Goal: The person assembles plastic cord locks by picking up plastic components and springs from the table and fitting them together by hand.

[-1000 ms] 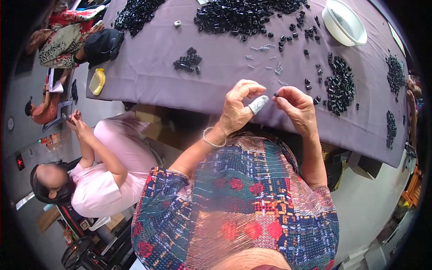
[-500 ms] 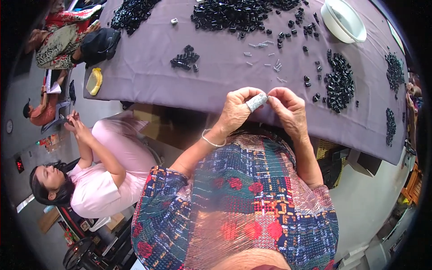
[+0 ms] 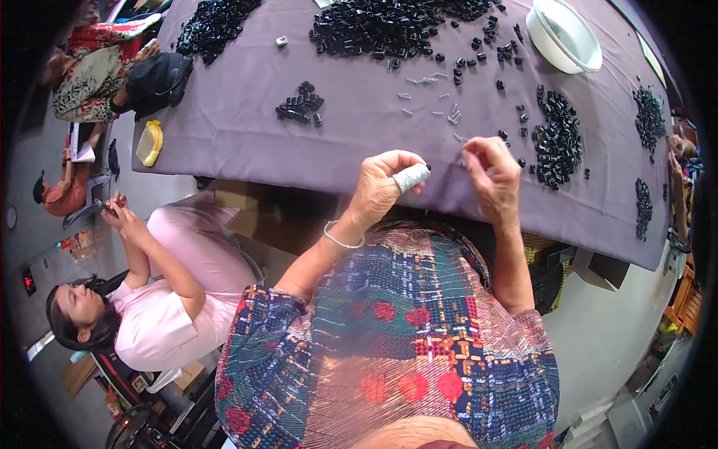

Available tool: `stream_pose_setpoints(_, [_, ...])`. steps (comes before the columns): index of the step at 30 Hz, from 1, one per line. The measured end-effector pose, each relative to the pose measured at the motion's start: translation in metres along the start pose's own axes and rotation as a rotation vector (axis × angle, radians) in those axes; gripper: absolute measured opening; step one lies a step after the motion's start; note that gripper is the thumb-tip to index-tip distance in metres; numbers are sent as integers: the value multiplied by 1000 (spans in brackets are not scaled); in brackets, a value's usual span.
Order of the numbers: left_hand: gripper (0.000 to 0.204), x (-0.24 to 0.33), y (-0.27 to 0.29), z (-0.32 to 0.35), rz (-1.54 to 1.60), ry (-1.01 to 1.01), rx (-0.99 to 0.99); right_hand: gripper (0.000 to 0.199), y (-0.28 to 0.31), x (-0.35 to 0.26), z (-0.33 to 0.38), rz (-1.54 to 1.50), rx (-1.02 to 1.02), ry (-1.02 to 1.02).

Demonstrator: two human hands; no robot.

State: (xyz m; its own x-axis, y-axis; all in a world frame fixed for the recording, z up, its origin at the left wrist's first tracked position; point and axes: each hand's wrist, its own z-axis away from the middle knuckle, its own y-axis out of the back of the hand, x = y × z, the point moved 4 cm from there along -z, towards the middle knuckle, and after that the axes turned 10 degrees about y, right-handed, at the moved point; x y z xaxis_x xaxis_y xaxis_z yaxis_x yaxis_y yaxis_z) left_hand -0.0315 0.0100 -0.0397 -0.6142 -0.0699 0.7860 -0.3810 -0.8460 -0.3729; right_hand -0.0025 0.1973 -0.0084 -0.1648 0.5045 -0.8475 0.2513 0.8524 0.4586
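Note:
My left hand (image 3: 381, 183) is over the near edge of the table, its fingers closed in a pinch. A small black piece (image 3: 428, 168) shows at its fingertips, beside a whitish wrapping (image 3: 410, 178) around one digit. Apart from it, to the right, my right hand (image 3: 493, 172) has thumb and fingers curled together; whatever lies between them is too small to make out. Just beyond the right hand lie several slim silvery pins or screws (image 3: 454, 114). A pile of black pieces (image 3: 558, 142) sits to their right, and a smaller cluster (image 3: 299, 105) lies to the left.
Large heaps of black pieces (image 3: 370, 30) cover the far side of the purple-grey tablecloth (image 3: 224, 127). A white basin (image 3: 565, 37) stands at the far right. A yellow-rimmed item (image 3: 150, 144) lies at the left corner. A person in pink (image 3: 168, 322) sits close on my left.
My hands have separated. The right hand moved slightly right, off the left hand's fingertips, while the left hand shifted a little left with the black piece.

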Motion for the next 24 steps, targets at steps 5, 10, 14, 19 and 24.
stream_pose_setpoints(5, [17,-2,4,-6,117,-98,12,9,4,11,-16,388,-46,227])
stream_pose_setpoints(10, [16,-3,4,-6,106,-106,21,9,-2,14,-16,536,-80,310])
stream_pose_setpoints(14, [16,-3,4,-6,91,-118,15,11,-1,15,-11,504,16,338])
stream_pose_setpoints(19, [15,0,1,-5,91,-113,3,12,2,13,1,-100,-6,-46])
stream_pose_setpoints(24, [14,3,-3,-4,66,-86,37,14,-10,2,7,-546,-43,-206])
